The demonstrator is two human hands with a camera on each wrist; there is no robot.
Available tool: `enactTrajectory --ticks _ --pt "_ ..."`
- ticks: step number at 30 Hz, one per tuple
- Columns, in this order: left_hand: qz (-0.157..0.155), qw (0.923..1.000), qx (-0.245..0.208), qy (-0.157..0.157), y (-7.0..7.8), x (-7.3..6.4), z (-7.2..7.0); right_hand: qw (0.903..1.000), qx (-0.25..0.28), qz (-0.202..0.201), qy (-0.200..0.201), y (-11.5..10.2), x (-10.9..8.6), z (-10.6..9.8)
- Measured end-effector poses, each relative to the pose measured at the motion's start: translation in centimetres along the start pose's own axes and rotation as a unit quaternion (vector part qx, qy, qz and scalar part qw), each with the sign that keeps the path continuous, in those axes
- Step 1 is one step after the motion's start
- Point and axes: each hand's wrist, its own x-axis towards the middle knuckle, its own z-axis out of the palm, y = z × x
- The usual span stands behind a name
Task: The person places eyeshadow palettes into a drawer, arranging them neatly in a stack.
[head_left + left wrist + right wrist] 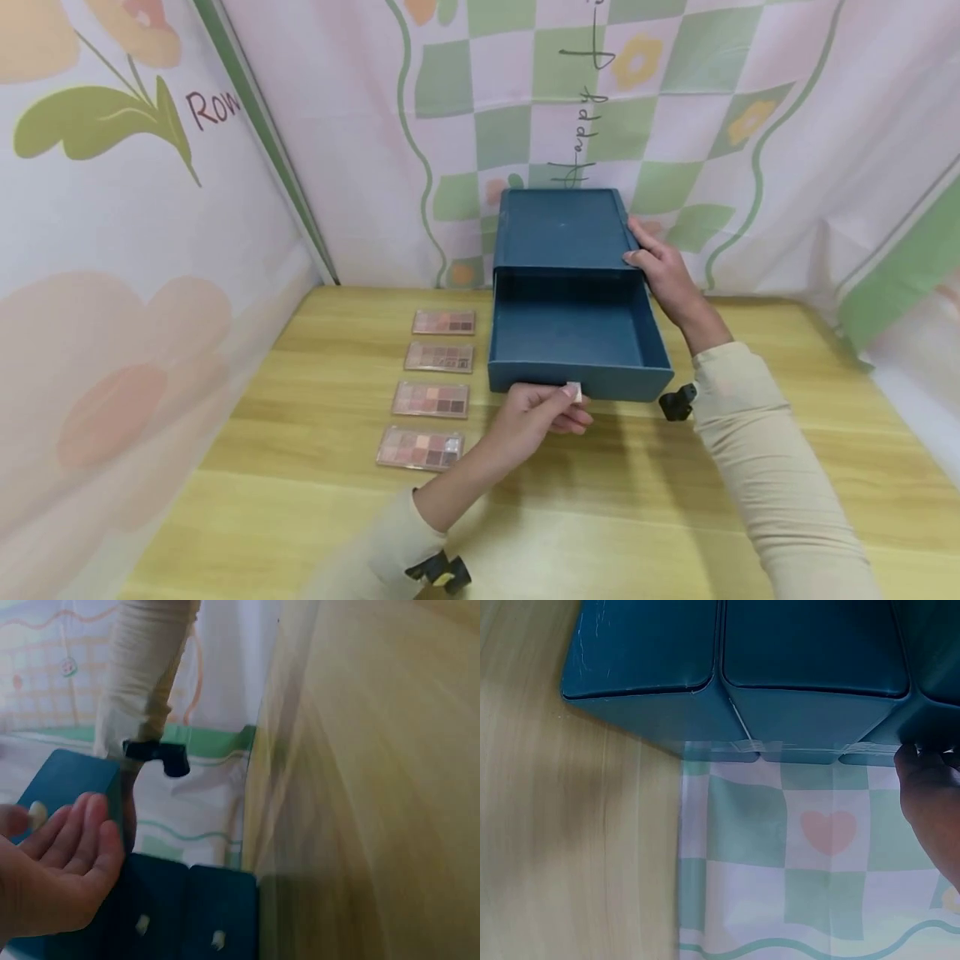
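Observation:
A dark blue drawer cabinet (562, 227) stands against the back curtain. Its top drawer (577, 382) is pulled out, showing a bare inside. My left hand (536, 414) pinches the drawer's small pale knob (574, 392) between thumb and fingers; in the left wrist view the other fingers extend beside the knob. Two lower drawers (223, 907) are closed there. My right hand (667, 275) holds the cabinet's upper right edge. In the right wrist view part of that hand (934, 802) shows at the cabinet's edge, its fingertips partly hidden in shadow.
Several eyeshadow palettes lie in a column left of the cabinet, the nearest palette (420, 447) close to my left forearm. The wooden table (300, 483) carries everything. Printed curtains (360, 150) hang behind and beside it. Each wrist wears a black camera (677, 403).

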Motion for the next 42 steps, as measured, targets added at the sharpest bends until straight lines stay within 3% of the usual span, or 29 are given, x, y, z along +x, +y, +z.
enactTrajectory --ticks 2,5,7,9,14,18,22,25,28,35,42 --pt "-0.015 0.9976 0.054 -0.041 0.5 -0.3 -0.9 1.0 0.006 -0.002 -0.001 -0.1 0.0 -0.1" --pt "-0.019 0.9862 0.138 -0.09 1.2 -0.9 -2.1 0.9999 0.009 -0.006 -0.002 -0.3 -0.2 0.0" --pt "-0.008 0.9778 0.18 -0.107 1.7 -1.4 -2.8 0.9999 0.008 -0.009 -0.002 -0.4 -0.3 0.0" --pt "0.005 0.9776 0.181 -0.108 2.3 -1.9 -3.4 0.9999 0.008 -0.008 0.0 -0.3 -0.2 0.0" --pt "0.053 0.9917 0.1 -0.061 3.4 -3.3 -5.0 0.9999 0.008 -0.007 0.005 -0.2 -0.3 -0.1" --pt "0.103 0.9936 0.047 -0.008 3.5 -3.8 -6.5 0.9999 0.006 -0.006 0.006 -0.2 -0.3 -0.2" --pt "0.189 0.9791 0.007 0.074 3.3 -3.2 -8.5 1.0 0.007 -0.005 0.004 -0.2 -0.3 -0.1" --pt "0.225 0.9644 0.001 0.138 3.1 -2.2 -10.4 1.0 0.008 -0.004 0.003 -0.2 -0.3 -0.1" --pt "0.224 0.9591 0.011 0.173 2.6 -1.0 -12.3 0.9999 0.011 -0.003 0.004 -0.1 -0.2 -0.1" --pt "0.218 0.955 0.067 0.189 0.2 2.1 -17.2 0.9999 0.013 0.0 0.001 0.2 -0.2 -0.1" --pt "0.126 0.9524 0.19 0.202 -1.1 4.8 -20.8 0.9999 0.013 -0.011 -0.001 0.0 -0.2 0.1"
